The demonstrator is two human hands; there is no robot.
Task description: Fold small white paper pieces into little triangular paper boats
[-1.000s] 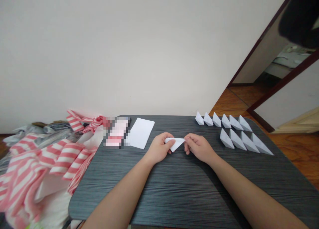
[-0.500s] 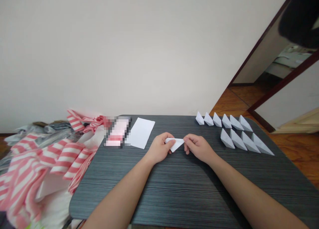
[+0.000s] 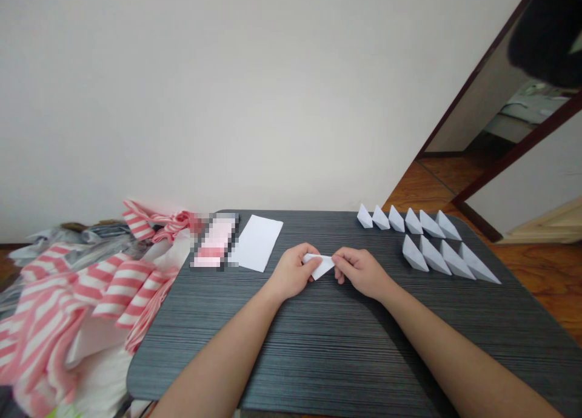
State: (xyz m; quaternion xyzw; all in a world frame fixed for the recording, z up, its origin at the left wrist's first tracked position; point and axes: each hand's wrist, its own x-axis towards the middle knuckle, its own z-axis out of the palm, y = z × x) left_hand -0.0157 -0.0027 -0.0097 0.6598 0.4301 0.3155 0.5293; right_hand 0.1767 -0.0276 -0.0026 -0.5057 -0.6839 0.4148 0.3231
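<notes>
My dark striped table (image 3: pixel 364 357) has two rows of paper boats (image 3: pixel 433 254) on it. My left hand (image 3: pixel 291 273) and my right hand (image 3: pixel 359 272) are closed, and both pinch a small white paper triangle (image 3: pixel 319 266) between them.

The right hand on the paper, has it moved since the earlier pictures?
Yes, slightly leftward: the right hand, pinching the folded white paper triangle, now sits farther from the fixed rows of white paper boats.
</notes>
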